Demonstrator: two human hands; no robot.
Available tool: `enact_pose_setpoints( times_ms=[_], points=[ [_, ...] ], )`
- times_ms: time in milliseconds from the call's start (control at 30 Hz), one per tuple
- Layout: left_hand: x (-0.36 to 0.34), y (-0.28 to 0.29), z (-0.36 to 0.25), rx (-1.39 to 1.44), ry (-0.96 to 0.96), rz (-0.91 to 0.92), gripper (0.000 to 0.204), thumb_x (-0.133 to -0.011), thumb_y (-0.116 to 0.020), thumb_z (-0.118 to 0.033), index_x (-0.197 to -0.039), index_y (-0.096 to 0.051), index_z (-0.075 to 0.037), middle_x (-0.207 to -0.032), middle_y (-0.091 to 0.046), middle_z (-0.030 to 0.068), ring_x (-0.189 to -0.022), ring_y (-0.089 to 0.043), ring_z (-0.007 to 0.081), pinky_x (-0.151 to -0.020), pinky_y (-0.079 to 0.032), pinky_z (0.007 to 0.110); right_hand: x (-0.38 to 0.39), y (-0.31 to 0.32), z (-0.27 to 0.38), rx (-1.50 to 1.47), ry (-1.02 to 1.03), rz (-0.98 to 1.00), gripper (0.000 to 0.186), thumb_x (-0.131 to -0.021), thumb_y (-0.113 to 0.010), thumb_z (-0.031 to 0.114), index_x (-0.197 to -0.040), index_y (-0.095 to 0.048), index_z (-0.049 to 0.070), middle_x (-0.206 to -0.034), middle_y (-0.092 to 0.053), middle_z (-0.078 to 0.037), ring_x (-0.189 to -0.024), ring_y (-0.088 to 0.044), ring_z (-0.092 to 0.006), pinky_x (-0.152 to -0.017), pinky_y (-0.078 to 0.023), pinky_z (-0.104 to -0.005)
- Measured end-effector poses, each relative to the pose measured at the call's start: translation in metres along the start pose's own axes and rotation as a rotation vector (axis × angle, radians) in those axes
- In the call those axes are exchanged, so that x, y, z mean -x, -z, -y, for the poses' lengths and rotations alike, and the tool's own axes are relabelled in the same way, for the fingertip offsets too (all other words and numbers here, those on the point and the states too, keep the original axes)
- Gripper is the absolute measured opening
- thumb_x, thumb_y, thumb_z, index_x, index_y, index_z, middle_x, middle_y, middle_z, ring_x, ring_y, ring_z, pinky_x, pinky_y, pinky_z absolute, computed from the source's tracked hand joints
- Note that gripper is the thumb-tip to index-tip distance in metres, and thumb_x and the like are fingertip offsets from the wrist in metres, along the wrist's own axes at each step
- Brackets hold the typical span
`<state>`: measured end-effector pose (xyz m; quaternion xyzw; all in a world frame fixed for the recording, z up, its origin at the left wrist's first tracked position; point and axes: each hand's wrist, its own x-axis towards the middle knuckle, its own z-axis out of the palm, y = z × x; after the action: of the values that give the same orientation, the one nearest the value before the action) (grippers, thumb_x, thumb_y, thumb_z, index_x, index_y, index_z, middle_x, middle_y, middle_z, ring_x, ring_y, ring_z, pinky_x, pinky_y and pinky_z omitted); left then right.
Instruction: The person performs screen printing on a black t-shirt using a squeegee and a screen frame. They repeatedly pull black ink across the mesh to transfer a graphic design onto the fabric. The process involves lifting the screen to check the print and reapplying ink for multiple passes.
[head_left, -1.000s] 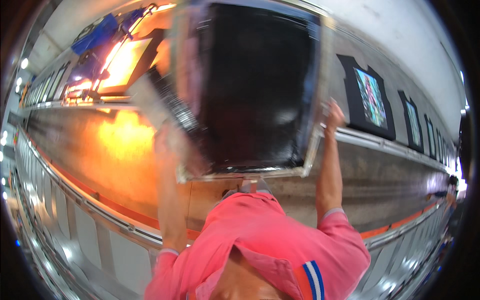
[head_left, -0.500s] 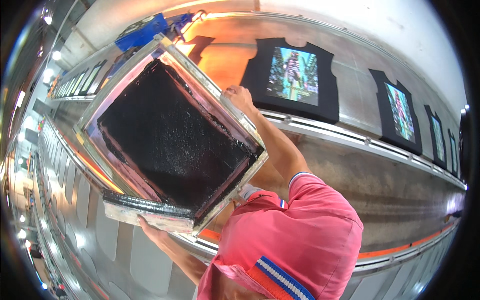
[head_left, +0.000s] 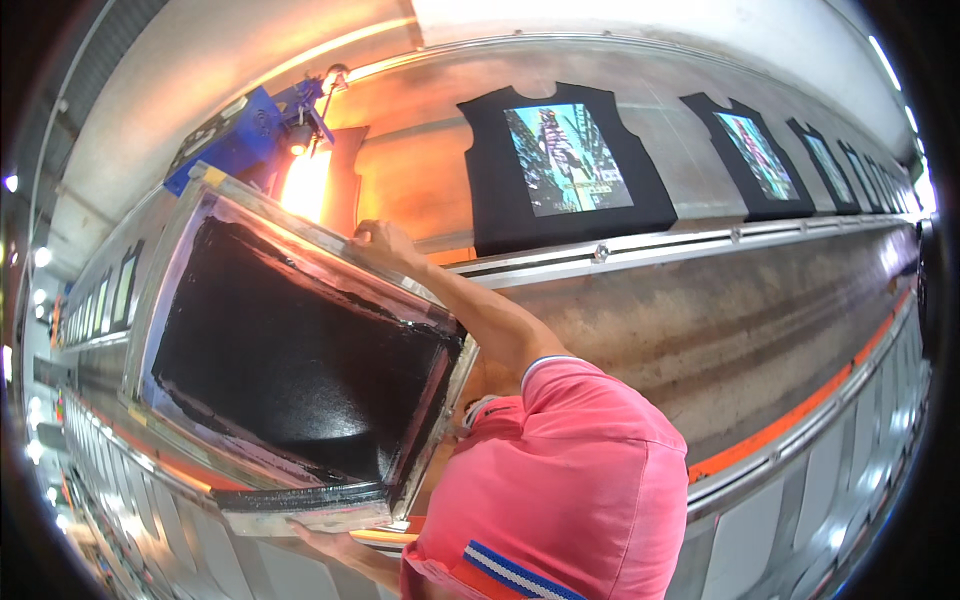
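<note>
A metal-framed printing screen, black with ink (head_left: 300, 350), is clenched by the right hand (head_left: 385, 240) at its upper rail and by the left hand (head_left: 322, 540) beneath.

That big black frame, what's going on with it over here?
A person in a pink shirt holds a large screen frame, its mesh coated in black ink, tilted over a long table. One hand grips its upper edge and the other hand supports its lower edge. Black shirts with colourful prints lie in a row on the table. A blue machine glows orange behind the frame.
</note>
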<state>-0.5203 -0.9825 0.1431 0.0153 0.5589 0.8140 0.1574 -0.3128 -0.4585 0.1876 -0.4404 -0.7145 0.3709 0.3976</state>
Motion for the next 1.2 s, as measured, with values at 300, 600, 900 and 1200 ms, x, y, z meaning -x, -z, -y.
enact_pose_setpoints(
  times_ms=[300, 600, 900, 1200],
  points=[
    [-0.186, -0.008, -0.032, 0.081, 0.097, 0.137, 0.077, -0.099, -0.057, -0.049, -0.154, -0.033, -0.002, -0.158, -0.036, 0.0128, -0.142, -0.036, 0.0296, -0.118, -0.031, 0.048, -0.051, -0.086, 0.035, 0.054, -0.018, -0.166, 0.03, -0.095, -0.054, 0.027, -0.103, -0.075, 0.008, -0.093, -0.073, -0.02, -0.087, -0.07, -0.0381, -0.078, -0.054, -0.0462],
    [-0.364, -0.034, -0.124, -0.228, 0.025, 0.115, 0.081, -0.094, -0.055, -0.06, -0.153, -0.038, -0.006, -0.155, -0.04, 0.0135, -0.138, -0.04, 0.0338, -0.115, -0.032, 0.052, -0.064, -0.194, 0.112, -0.013, -0.105, -0.277, 0.022, -0.094, -0.058, 0.02, -0.098, -0.074, 0.006, -0.093, -0.074, -0.018, -0.085, -0.072, -0.0358, -0.073, -0.055, -0.0447],
    [-0.506, -0.045, -0.158, -0.204, 0.031, 0.259, 0.083, -0.095, -0.056, -0.06, -0.153, -0.035, -0.005, -0.156, -0.037, 0.0145, -0.138, -0.04, 0.0345, -0.115, -0.034, 0.051, -0.078, -0.261, 0.175, 0.033, -0.06, -0.384, 0.025, -0.094, -0.062, 0.026, -0.102, -0.074, 0.005, -0.085, -0.072, -0.022, -0.081, -0.071, -0.0367, -0.071, -0.053, -0.0442],
    [-0.636, -0.066, -0.18, -0.22, 0.14, 0.22, 0.076, -0.099, -0.044, -0.058, -0.157, -0.033, -0.009, -0.16, -0.031, 0.0164, -0.143, -0.034, 0.0377, -0.11, -0.039, 0.056, -0.131, -0.37, 0.199, -0.045, -0.114, -0.417, 0.022, -0.093, -0.058, 0.02, -0.099, -0.073, 0.006, -0.087, -0.072, -0.021, -0.082, -0.07, -0.0371, -0.071, -0.053, -0.0445]
  ],
)
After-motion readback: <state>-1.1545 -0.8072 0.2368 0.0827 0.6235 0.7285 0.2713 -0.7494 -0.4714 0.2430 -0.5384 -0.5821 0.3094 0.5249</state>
